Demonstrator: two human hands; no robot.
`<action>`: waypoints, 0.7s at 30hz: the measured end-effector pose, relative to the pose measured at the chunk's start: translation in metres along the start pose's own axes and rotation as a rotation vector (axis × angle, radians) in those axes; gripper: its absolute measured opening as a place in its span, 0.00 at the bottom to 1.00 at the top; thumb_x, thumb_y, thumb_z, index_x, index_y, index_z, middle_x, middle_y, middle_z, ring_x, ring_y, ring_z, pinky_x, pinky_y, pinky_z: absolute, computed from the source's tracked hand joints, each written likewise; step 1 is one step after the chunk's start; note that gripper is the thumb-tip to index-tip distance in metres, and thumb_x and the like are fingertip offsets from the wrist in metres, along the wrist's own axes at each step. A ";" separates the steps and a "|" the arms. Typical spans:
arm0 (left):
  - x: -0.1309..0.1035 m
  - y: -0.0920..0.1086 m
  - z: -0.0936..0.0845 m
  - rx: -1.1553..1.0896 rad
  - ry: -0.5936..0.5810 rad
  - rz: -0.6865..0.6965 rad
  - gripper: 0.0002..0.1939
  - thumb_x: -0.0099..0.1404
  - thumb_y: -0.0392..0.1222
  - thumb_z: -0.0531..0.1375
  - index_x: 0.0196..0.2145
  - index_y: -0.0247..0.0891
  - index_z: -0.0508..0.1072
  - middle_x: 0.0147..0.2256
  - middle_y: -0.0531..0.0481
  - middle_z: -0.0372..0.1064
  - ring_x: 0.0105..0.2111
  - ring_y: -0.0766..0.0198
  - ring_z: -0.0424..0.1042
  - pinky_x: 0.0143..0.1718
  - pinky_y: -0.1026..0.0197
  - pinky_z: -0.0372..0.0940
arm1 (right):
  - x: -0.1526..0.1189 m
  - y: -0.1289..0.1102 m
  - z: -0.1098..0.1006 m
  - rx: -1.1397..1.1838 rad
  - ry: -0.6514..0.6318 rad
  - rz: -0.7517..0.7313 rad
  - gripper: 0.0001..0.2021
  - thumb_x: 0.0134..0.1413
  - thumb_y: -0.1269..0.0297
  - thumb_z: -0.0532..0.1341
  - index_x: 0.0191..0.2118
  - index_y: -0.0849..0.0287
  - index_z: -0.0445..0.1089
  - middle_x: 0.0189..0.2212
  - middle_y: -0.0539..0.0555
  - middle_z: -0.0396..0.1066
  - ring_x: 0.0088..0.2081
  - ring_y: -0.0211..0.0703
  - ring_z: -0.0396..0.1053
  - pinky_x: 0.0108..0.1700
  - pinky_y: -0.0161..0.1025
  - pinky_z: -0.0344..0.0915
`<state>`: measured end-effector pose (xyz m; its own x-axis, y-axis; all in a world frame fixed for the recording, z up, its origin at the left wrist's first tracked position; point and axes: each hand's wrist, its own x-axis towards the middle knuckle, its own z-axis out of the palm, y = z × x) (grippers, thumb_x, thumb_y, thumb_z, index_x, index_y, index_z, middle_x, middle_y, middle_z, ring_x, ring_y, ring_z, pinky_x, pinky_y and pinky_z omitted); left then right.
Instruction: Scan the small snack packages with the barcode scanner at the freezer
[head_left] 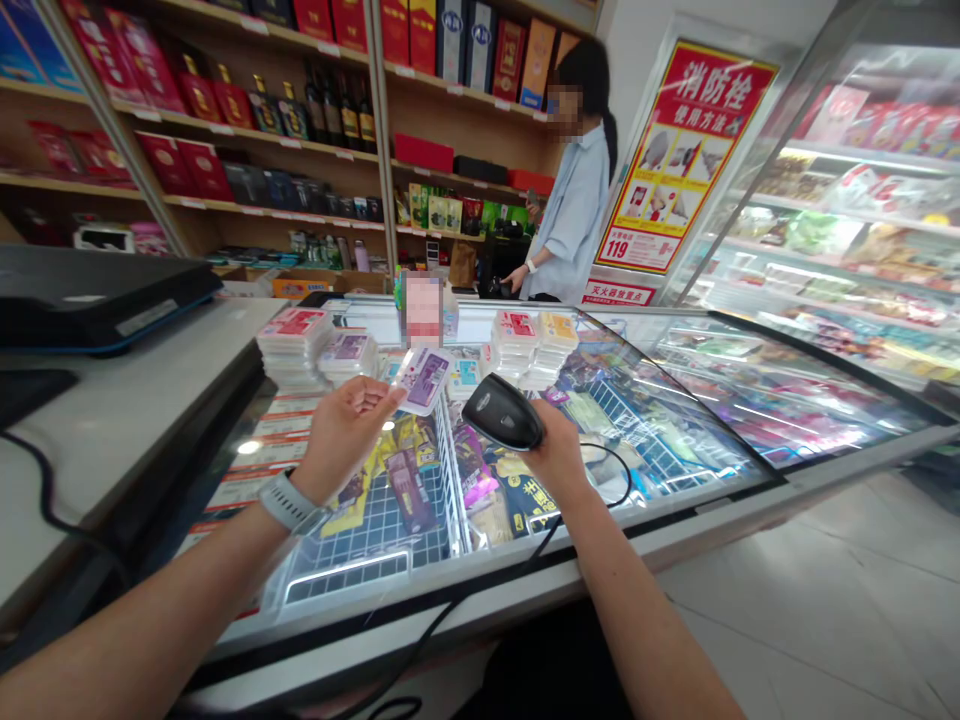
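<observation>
Left hand point(346, 430), watch on wrist: closed in a pinch, thumb and fingers on the lower right edge of a purple-and-white card point(424, 380); other fingers curled in. Card is held up over the glass top of the freezer point(352, 575), printed side toward the camera, long axis slanting from lower left to upper right. Right hand point(556, 450): wrapped round the handle of a black barcode scanner point(504, 412), grip closed; exact finger placement can't be told, mostly hidden. Scanner head points left and slightly up, toward the card, long axis running upper left to lower right; head and card near each other, apart. Black cable point(480, 585) runs below the scanner, across the freezer's near edge. Behind the card, stacks: red-labelled point(296, 345) and purple-labelled point(347, 358) at left, another red-labelled one point(514, 342) and a yellow-labelled one point(553, 348) at right. Under the glass, wire baskets point(442, 480) with packaged goods. Person in light blue shirt point(574, 215) stands beyond the freezer, by the shelves point(300, 130).
</observation>
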<state>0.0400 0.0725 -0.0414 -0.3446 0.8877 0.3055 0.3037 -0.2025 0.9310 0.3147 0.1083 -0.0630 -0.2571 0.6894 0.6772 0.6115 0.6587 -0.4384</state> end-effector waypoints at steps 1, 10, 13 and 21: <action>0.000 0.000 0.000 -0.006 -0.002 -0.001 0.15 0.55 0.53 0.66 0.31 0.40 0.72 0.30 0.49 0.74 0.32 0.61 0.74 0.35 0.59 0.68 | 0.000 0.000 0.000 -0.004 -0.001 -0.003 0.05 0.49 0.66 0.64 0.32 0.56 0.68 0.28 0.51 0.71 0.32 0.46 0.70 0.34 0.38 0.61; 0.000 -0.001 0.000 -0.047 0.006 -0.032 0.19 0.52 0.57 0.68 0.31 0.39 0.72 0.29 0.49 0.73 0.31 0.61 0.73 0.36 0.60 0.66 | 0.000 -0.002 0.000 0.009 -0.001 0.011 0.05 0.50 0.65 0.64 0.34 0.56 0.70 0.29 0.52 0.72 0.33 0.46 0.70 0.35 0.38 0.62; 0.005 -0.006 -0.003 -0.095 0.028 -0.190 0.21 0.51 0.59 0.68 0.31 0.38 0.73 0.29 0.49 0.73 0.30 0.63 0.71 0.32 0.61 0.64 | 0.001 -0.003 -0.001 0.045 0.022 0.021 0.05 0.50 0.65 0.64 0.35 0.56 0.70 0.29 0.52 0.72 0.32 0.45 0.69 0.35 0.38 0.62; 0.030 -0.017 -0.007 -0.111 0.023 -0.438 0.25 0.50 0.60 0.69 0.24 0.36 0.67 0.22 0.51 0.68 0.23 0.70 0.64 0.26 0.63 0.61 | 0.001 -0.003 -0.004 0.084 0.055 0.001 0.03 0.48 0.68 0.61 0.32 0.56 0.67 0.27 0.51 0.70 0.30 0.44 0.67 0.33 0.37 0.61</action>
<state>0.0186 0.0994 -0.0466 -0.4393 0.8904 -0.1190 0.0283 0.1461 0.9889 0.3159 0.1058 -0.0585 -0.2139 0.6739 0.7072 0.5465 0.6826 -0.4852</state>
